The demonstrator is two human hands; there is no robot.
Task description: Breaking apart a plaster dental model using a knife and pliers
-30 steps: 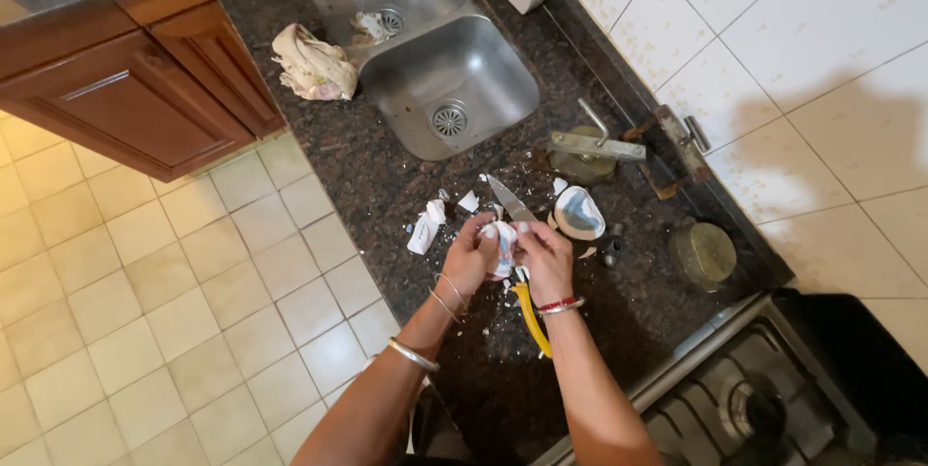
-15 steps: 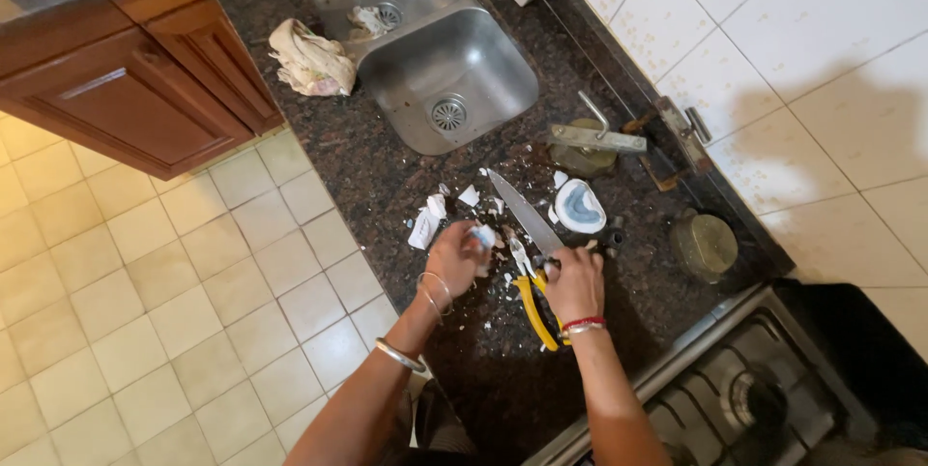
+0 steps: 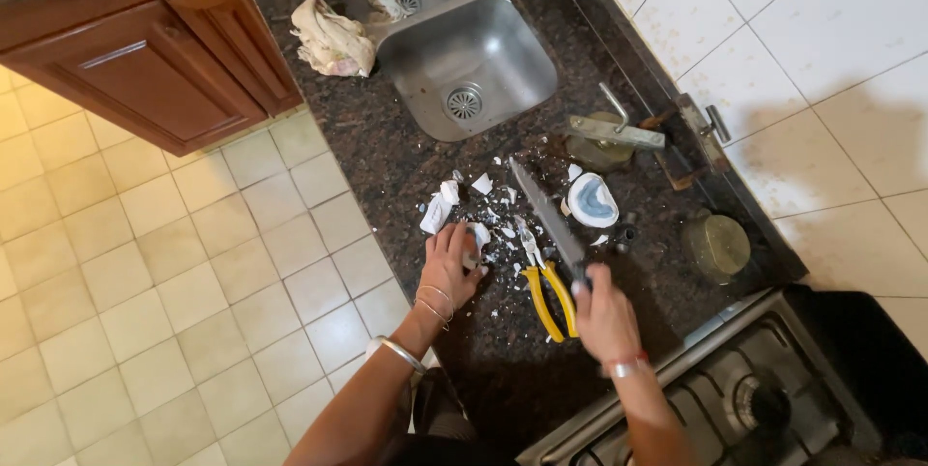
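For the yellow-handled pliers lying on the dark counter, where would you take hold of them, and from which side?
Take the pliers by the two yellow handles, coming from the stove side. They lie flat, handles toward the person, steel nose pointing to the sink among white shards. The right hand, holding a knife, is right beside the handles; the left hand rests on a white piece.

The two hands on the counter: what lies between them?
In the head view, yellow-handled pliers and small white shards lie between the left hand and the right hand, which grips a knife.
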